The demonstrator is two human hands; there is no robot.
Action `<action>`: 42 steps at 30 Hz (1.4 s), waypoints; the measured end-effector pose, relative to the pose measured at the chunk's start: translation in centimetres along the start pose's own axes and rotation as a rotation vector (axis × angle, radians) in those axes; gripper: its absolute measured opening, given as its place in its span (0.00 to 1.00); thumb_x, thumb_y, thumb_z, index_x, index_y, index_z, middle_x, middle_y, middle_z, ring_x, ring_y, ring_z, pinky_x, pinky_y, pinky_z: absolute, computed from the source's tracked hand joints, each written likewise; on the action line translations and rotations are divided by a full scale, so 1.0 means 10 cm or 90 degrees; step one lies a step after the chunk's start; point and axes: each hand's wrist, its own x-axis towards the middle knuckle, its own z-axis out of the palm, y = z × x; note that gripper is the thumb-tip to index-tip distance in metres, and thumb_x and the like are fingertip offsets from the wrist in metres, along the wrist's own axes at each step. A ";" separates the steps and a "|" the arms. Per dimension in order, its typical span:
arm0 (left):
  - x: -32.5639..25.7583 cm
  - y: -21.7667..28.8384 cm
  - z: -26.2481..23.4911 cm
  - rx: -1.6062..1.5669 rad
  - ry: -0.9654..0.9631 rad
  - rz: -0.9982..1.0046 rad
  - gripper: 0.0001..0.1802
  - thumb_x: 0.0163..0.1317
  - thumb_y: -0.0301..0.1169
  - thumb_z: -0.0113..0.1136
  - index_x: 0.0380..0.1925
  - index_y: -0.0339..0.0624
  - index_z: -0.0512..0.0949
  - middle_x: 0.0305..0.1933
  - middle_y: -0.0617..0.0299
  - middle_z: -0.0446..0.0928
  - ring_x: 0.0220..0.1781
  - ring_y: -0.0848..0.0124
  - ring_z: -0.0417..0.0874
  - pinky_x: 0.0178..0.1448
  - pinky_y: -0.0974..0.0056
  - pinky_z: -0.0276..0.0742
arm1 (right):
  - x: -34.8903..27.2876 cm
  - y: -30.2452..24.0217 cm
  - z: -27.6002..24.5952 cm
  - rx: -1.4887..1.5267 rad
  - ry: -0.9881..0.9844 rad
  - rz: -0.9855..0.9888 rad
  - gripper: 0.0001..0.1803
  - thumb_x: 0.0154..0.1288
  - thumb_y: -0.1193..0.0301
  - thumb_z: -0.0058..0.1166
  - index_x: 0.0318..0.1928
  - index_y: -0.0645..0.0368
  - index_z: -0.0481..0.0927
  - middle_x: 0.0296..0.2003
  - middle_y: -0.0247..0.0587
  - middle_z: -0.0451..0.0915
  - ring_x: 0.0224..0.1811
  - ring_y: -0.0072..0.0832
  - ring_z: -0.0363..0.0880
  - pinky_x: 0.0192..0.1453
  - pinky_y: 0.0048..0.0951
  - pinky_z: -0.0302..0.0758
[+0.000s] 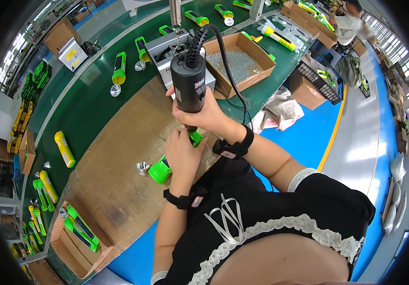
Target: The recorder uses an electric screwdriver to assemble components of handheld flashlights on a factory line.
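Observation:
My right hand (209,113) is wrapped around a black electric screwdriver (189,85), which stands upright under a coil spring (175,14). Its tip points down at a green flashlight body (159,170) lying on a flat cardboard sheet (114,161). With my left hand (181,151) I grip that body from above, fingers closed over its middle, so much of it is hidden. Where the tip meets the body cannot be seen clearly. Beside the flashlight's wide end lies a silver reflector cup (143,167).
Behind the screwdriver sits a grey metal device (159,50). A cardboard box (249,84) of small screws stands to its right. Green and yellow flashlights (119,69) lie along the green bench (90,111). At near left is an open carton (67,251). Another person (347,28) is at far right.

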 end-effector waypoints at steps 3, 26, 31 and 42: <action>-0.02 -0.03 -0.01 -0.004 -0.011 -0.010 0.22 0.41 0.40 0.71 0.33 0.39 0.76 0.36 0.54 0.73 0.41 0.55 0.74 0.44 0.54 0.69 | -0.01 -0.04 0.00 0.058 -0.016 -0.047 0.24 0.51 0.80 0.61 0.51 0.61 0.70 0.27 0.30 0.75 0.29 0.14 0.73 0.33 0.20 0.71; -0.71 -0.56 -0.69 0.048 0.038 -0.031 0.26 0.41 0.36 0.71 0.43 0.41 0.75 0.42 0.55 0.72 0.52 0.56 0.69 0.58 0.53 0.60 | 0.75 -0.38 -0.27 -0.159 0.139 -0.235 0.19 0.56 0.77 0.53 0.49 0.68 0.70 0.21 0.40 0.75 0.22 0.25 0.75 0.31 0.25 0.72; -0.71 -0.54 -0.59 0.031 0.076 -0.044 0.25 0.42 0.36 0.71 0.43 0.42 0.76 0.41 0.54 0.71 0.51 0.55 0.68 0.58 0.51 0.58 | 0.61 -0.40 -0.22 -0.030 0.092 -0.145 0.20 0.53 0.78 0.55 0.48 0.68 0.71 0.20 0.39 0.74 0.19 0.27 0.74 0.26 0.28 0.71; -0.66 -0.48 -0.48 0.007 0.148 -0.073 0.26 0.40 0.36 0.72 0.42 0.44 0.77 0.42 0.53 0.69 0.50 0.54 0.66 0.57 0.50 0.58 | -0.44 -0.29 0.62 0.158 -0.088 -0.157 0.27 0.61 0.73 0.55 0.56 0.63 0.56 0.24 0.40 0.70 0.26 0.28 0.72 0.36 0.32 0.73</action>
